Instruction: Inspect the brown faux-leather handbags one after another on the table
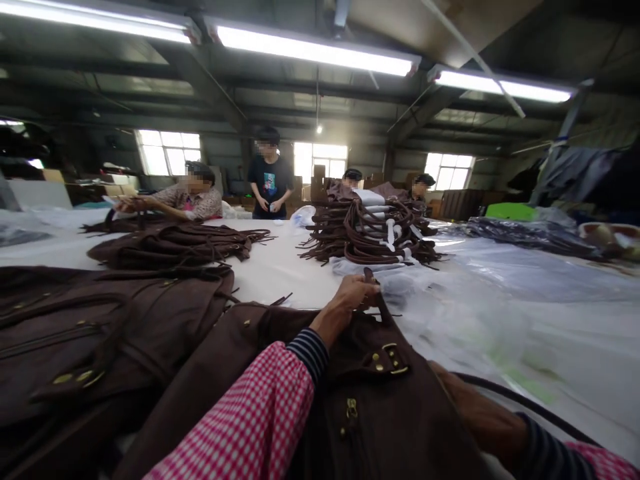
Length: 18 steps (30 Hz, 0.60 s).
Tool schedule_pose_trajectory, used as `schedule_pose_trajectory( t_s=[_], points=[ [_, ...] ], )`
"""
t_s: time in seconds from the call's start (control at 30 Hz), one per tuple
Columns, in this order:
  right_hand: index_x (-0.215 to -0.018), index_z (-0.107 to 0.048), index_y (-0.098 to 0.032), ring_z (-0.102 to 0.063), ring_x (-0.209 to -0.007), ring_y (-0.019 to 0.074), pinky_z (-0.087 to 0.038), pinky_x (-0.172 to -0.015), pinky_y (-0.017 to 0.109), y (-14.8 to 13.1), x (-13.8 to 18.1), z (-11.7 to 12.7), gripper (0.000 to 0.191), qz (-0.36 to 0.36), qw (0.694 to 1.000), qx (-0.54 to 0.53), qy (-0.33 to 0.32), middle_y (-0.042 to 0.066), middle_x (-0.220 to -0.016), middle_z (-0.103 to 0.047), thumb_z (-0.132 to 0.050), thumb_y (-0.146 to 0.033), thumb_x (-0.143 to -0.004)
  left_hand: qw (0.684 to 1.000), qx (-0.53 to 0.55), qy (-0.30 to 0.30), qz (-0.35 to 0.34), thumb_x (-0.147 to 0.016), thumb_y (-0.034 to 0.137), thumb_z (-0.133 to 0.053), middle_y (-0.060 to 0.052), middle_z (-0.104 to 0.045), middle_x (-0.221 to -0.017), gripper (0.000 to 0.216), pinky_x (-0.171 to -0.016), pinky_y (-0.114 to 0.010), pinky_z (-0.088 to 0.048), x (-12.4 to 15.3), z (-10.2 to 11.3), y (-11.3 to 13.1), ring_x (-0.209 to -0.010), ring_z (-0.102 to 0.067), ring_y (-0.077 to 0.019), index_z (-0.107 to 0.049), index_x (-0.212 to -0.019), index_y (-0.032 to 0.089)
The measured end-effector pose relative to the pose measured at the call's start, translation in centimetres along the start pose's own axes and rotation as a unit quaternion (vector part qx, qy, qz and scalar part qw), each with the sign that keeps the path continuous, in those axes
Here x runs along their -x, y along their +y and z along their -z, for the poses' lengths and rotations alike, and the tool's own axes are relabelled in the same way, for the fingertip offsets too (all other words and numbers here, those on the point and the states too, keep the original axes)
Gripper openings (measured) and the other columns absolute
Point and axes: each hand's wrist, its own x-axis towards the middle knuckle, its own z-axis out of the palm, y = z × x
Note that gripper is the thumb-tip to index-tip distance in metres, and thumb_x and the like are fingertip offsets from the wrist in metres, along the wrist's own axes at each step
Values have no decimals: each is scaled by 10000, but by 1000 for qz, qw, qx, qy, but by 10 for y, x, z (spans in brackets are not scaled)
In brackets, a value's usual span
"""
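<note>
A dark brown leather-look bag (400, 413) fills the lower middle, with a brass buckle (396, 360) and a zipper pull (352, 408) on its front. My left hand (345, 303) is closed on the bag's top edge, a small tab sticking up beside the fingers. At the bag's right side is my right hand (477, 407), its fingers hidden behind the bag. A dark strap (520, 397) curves away past the right wrist. To the left lies another brown bag (65, 333) with handles and brass fittings.
Across the white table (280, 267) stands a tall stack of brown bags (370, 227) with white-wrapped parts. A lower pile of bags (170, 243) lies left of it. Clear plastic sheeting (475, 313) spreads over the right side. Several people are beyond, one person (270, 180) standing.
</note>
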Motion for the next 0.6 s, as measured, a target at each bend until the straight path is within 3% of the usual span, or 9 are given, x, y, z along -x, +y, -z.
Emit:
schedule_pose_trajectory(
  t_s=[0.07, 0.13, 0.2, 0.27, 0.33, 0.43, 0.6],
  points=[
    [-759, -747, -158, -617, -610, 184, -527, -573, 291, -17, -10, 9, 380, -38, 998, -1, 43, 33, -644, -658, -707, -534, -795, 999, 41, 2, -1, -840, 383, -637, -11, -594, -620, 264, -505, -236, -442, 1, -1, 6, -511, -561, -121, -577, -747, 144],
    [-845, -743, -148, -552, -512, 138, -422, -447, 233, -29, -24, 20, 343, -52, 988, 10, 148, 13, -622, -638, -702, -484, -789, 998, 66, 16, -14, -876, 440, -603, 0, -569, -581, 331, -486, -235, -436, 1, -2, 10, -481, -531, -114, -583, -727, 145],
    [-971, -728, -139, -554, -531, 134, -374, -403, 214, -40, -43, 31, 375, -10, 965, 32, 259, 42, -734, -680, -704, -454, -769, 996, 75, 33, -34, -904, 431, -564, 10, -555, -563, 338, -484, -231, -436, -1, -4, 14, -470, -508, -106, -596, -723, 147],
    [-1078, -701, -136, -607, -641, 164, -407, -412, 220, -52, -67, 40, 455, 63, 947, 57, 309, 93, -926, -713, -726, -436, -737, 995, 66, 47, -58, -910, 413, -555, 20, -547, -559, 333, -478, -218, -419, -3, -5, 17, -471, -497, -99, -596, -704, 154],
    [-1196, -658, -158, -635, -731, 184, -435, -434, 222, -62, -91, 42, 530, 109, 948, 76, 288, 103, -1047, -714, -727, -412, -736, 994, 43, 61, -84, -891, 394, -583, 29, -533, -547, 328, -465, -196, -384, -5, -3, 19, -471, -485, -89, -573, -661, 160],
    [-1110, -688, -143, -613, -638, 161, -440, -478, 231, -70, -120, 39, 374, 120, 960, 118, 222, 59, -841, -725, -603, -406, -859, 991, 0, 84, -105, -871, 377, -598, 27, -522, -505, 334, -449, -188, -365, -8, 6, 22, -458, -503, -96, -538, -616, 170],
    [-900, -728, -159, -635, -703, 169, -476, -645, 260, -60, -141, 28, 255, 157, 924, 225, 266, 36, -788, -721, -556, -346, -925, 992, -56, 86, -75, -880, 512, -555, 6, -528, -440, 415, -417, -245, -413, -14, 22, 19, -386, -522, -150, -549, -625, 185]
  ],
)
